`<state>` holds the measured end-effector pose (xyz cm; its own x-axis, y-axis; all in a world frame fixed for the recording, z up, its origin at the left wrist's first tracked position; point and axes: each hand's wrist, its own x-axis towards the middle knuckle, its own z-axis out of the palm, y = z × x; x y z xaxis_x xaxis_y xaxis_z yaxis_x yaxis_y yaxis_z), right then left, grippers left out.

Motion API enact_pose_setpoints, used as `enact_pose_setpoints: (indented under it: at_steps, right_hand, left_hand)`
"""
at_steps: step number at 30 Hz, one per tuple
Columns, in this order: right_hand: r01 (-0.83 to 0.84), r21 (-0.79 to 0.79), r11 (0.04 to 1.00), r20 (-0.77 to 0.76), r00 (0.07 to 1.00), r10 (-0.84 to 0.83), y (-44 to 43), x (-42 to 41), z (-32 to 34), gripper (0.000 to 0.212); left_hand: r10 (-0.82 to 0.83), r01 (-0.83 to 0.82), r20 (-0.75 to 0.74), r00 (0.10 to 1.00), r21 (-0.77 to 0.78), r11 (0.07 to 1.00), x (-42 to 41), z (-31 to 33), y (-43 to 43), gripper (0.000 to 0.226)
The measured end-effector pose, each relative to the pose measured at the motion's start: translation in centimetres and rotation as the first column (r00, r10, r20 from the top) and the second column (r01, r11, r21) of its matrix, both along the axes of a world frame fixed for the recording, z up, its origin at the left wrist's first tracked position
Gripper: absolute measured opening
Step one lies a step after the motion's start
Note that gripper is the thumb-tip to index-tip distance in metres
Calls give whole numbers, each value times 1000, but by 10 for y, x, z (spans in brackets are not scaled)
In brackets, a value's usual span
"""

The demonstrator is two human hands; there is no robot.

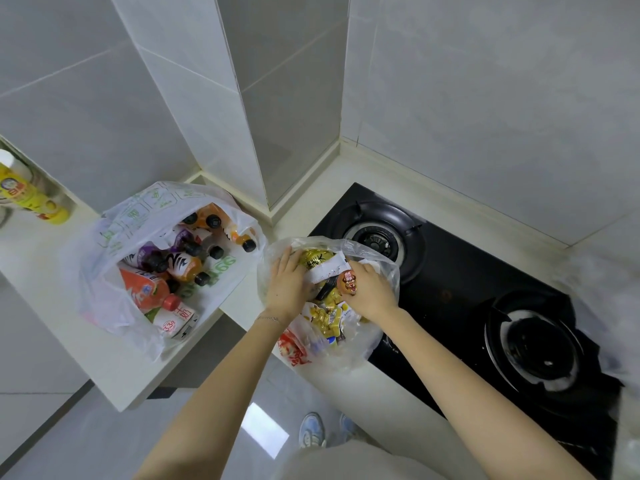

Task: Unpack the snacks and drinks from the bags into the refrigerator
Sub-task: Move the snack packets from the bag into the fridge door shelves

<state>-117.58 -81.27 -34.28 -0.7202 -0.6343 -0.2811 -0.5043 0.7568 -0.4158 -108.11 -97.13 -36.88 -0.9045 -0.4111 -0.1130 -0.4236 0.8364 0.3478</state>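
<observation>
The pale counter (114, 368) runs from the left edge to the centre, and the black gas hob (450, 271) fills the lower right. Left of centre, your white bag (104, 258) lies open, full of bottles (180, 268). At centre the clear snack bag (363, 337) sits at the hob's near edge (partly over it). Your left hand (287, 289) rests inside it, fingers straight against a gold packet (313, 258). Your right hand (372, 294) pinches a small orange packet (349, 283).
</observation>
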Motion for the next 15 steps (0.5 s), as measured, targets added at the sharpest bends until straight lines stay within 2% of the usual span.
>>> enact_pose_setpoints:
  at_steps: [3,6,9,12,15]
  right_hand:
    - [77,-123,989,7,997,-77,0,1,5,59]
    - [135,-211,968,46,991,-128,-2,1,16,62]
    - [155,-288,945,45,988,-149,-1,3,27,61]
    - [190,-361,913,59,982,-181,0,8,39,61]
    - [195,-427,883,59,980,-188,0,12,51,62]
  left_hand:
    - [58,-35,-166,984,142,989,-1,5,-4,30]
    - [216,-132,-228,949,336,932,0,26,3,17]
    - [336,-181,-269,903,470,864,-1,46,10,20]
    - [400,-147,-355,845,566,811,-1,62,12,24]
    - [475,-105,-389,789,677,728,0,75,9,40]
